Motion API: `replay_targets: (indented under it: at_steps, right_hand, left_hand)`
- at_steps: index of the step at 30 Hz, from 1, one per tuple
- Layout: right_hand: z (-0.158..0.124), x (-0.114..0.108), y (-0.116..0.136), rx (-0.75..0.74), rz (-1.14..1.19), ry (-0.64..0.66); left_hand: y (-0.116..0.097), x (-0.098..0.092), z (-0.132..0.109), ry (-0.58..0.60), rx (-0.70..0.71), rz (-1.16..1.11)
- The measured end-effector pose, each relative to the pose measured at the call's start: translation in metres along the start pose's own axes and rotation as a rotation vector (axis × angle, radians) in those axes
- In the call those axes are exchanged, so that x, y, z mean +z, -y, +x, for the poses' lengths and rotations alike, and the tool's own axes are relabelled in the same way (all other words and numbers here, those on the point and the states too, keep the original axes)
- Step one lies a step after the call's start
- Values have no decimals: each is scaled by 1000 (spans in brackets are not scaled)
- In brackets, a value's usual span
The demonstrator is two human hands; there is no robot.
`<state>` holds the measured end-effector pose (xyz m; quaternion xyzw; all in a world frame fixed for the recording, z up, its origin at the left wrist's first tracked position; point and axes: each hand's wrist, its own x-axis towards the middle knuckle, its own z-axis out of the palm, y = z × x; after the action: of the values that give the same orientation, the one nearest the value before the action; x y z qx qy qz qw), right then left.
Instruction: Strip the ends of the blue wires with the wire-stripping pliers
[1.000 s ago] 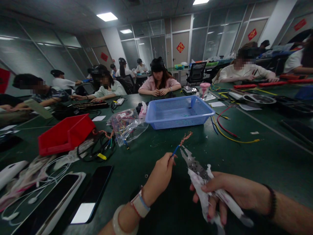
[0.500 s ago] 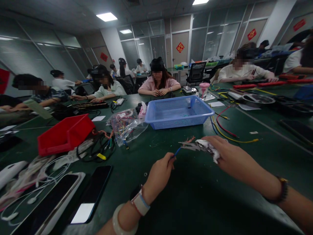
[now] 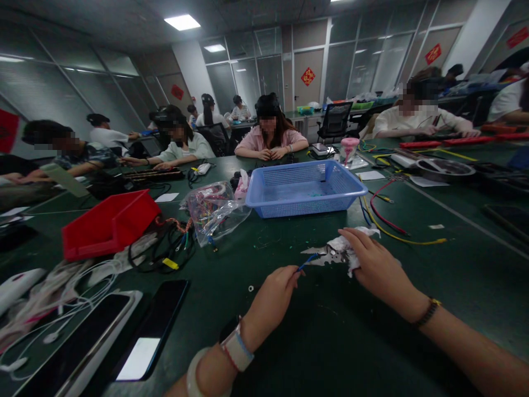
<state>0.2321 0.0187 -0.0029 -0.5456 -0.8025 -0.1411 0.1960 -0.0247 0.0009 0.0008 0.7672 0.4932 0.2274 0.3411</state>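
My left hand [image 3: 278, 295] is closed, pinching a thin blue wire [image 3: 306, 261] that sticks out past the fingertips. The wire's far end lies at the flat, notched metal jaws of a wire stripper [image 3: 330, 255]; I cannot tell whether they are closed on it. My right hand [image 3: 374, 264] is wrapped round the stripper's handles, which are covered in crumpled white tissue [image 3: 352, 253] and mostly hidden by the fingers. Both hands are above the dark green table [image 3: 330, 342]. A small ring [image 3: 250, 288] lies left of my left hand.
Beyond my hands stands a blue plastic basket [image 3: 306, 207]. To its left are a clear bag of wires [image 3: 212, 212] and a red bin [image 3: 111, 226]. Phones [image 3: 161, 314] and white earphones lie at the left. Red and yellow cables [image 3: 413, 240] lie right. Several people sit around.
The stripper's jaws now overlap the end of the blue wire, and my right hand has turned and shifted slightly. Copper strands seen behind the jaws earlier no longer show. The view has shifted slightly.
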Motion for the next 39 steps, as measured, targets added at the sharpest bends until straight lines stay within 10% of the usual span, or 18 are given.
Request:
replay_targets:
  at_steps: [39]
  right_hand:
    - [-5, -6, 12, -126, -342, 3]
  left_hand:
    - [2, 2, -1, 41, 134, 25]
